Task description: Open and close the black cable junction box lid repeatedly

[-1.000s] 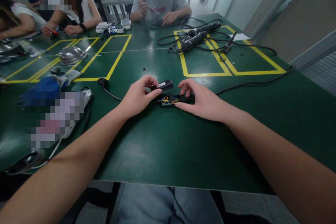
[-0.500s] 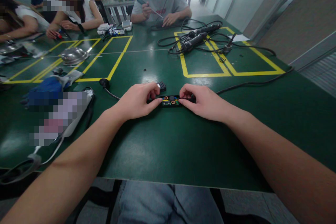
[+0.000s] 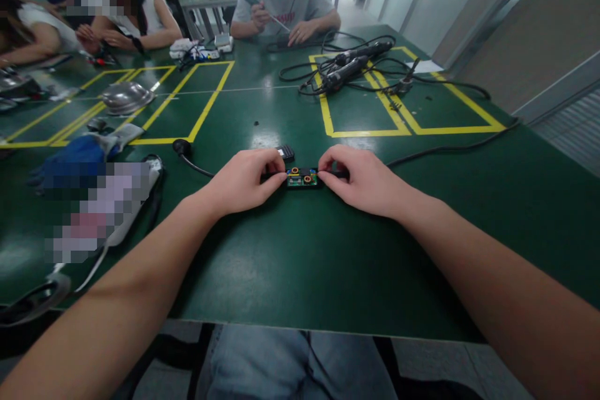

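A small opened black device [image 3: 301, 178] with a green circuit board and orange rings lies on the green table [image 3: 300, 262] in front of me. My left hand [image 3: 246, 180] pinches its left end, fingers closed. My right hand [image 3: 363, 180] pinches its right end, fingers curled over it. A small black cover piece [image 3: 285, 152] lies just behind the device, partly hidden by my left fingers.
A black cable with a round plug [image 3: 182, 147] lies to the left. Blue gloves [image 3: 77, 159] and a metal bowl [image 3: 125, 97] sit further left. Corded electric screwdrivers [image 3: 349, 69] lie in the yellow-marked area behind. Other people sit at the far edge.
My left hand set the black cover piece down behind the device. Both hands then closed in on the two ends of the device.
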The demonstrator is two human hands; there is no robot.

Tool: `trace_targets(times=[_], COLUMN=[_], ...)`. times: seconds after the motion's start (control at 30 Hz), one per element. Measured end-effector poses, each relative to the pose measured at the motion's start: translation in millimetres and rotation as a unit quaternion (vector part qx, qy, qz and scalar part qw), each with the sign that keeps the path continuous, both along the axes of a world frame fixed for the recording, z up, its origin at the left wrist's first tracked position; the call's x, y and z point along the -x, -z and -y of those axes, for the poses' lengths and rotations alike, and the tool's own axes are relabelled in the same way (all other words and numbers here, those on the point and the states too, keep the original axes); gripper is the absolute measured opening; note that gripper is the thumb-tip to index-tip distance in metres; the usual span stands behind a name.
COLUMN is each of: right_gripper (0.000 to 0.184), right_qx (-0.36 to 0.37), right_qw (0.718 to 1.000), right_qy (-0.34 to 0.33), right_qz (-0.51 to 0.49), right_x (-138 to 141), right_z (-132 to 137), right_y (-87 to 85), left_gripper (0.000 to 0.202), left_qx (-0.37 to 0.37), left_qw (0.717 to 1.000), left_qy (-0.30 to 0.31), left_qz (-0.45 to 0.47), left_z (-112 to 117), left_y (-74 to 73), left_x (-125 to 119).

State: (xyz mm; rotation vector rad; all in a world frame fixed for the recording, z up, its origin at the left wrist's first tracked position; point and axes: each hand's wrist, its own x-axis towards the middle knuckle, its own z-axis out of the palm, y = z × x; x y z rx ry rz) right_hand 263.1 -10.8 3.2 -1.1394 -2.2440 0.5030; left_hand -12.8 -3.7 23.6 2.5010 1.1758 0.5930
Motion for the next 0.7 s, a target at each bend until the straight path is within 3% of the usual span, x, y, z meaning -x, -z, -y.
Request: trace_targets(times=[0.13, 0.53, 0.7], right_gripper=[0.008, 0.01, 0.011], right_qx=[0.009, 0.037, 0.07], right_qw=[0.999, 0.999, 0.997], right_qy=[0.016, 0.004, 0.007], right_qz=[-0.029, -0.016, -0.017], right_x=[-1.8, -9.0, -9.1], right_z=[-0.7, -8.5, -9.6], right_y=[-1.3, 0.2, -1.2], left_gripper=[0.017, 0.013, 0.013], left_qx=[0.007, 0.06, 0.019], left_qw=[0.999, 0.998, 0.999], left_qy=[-0.004, 0.016, 0.032], left_qz=[0.036, 0.013, -0.025], left_z=[0.8, -8.6, -10.8], left_y=[-4.2, -3.1, -4.3], left_x=[1.8, 11.3, 12.8])
